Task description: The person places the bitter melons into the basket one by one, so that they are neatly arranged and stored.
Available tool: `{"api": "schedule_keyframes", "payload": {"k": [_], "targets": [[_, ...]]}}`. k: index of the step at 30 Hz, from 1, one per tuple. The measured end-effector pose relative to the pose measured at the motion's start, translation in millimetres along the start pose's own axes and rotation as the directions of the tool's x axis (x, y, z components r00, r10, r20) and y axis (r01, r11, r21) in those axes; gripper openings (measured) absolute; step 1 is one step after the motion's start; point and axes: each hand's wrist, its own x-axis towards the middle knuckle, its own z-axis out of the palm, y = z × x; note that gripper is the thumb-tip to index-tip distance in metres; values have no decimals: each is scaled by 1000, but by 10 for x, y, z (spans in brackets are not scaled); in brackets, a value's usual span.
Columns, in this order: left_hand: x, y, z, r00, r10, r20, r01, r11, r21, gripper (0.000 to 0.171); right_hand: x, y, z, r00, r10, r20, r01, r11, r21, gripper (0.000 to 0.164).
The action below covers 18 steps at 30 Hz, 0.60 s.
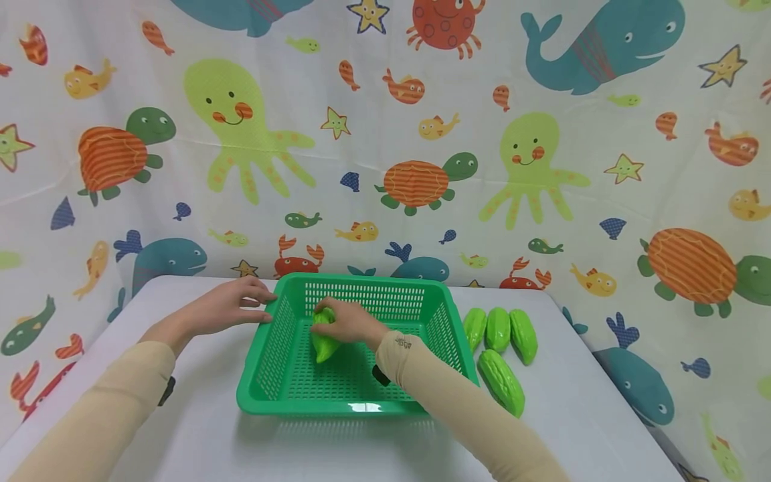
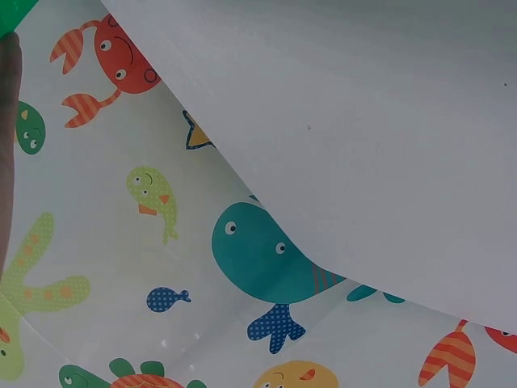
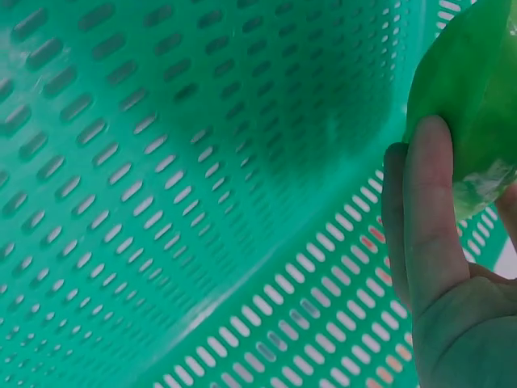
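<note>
In basket [image 1: 313, 406], right fingers [image 3: 432, 194] pinching green vegetable [image 1: 325, 347].

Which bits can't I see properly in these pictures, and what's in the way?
Head view: part of the vegetable, hidden by the right hand.
Head view: some of the basket, hidden by the right sleeve.
Head view: the writing on that sleeve, too small to read.
Left wrist view: most of the left hand, cut off by the left edge.
Right wrist view: the rest of the vegetable, cut off by the right edge.
</note>
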Motion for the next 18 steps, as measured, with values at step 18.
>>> {"api": "schedule_keyframes", "payload": {"k": [18], "targets": [[8,-10,12,1000,26,-4,-26,1000,10,52,118,-87,168,997,-31,77,34,999,-38,45]]}}
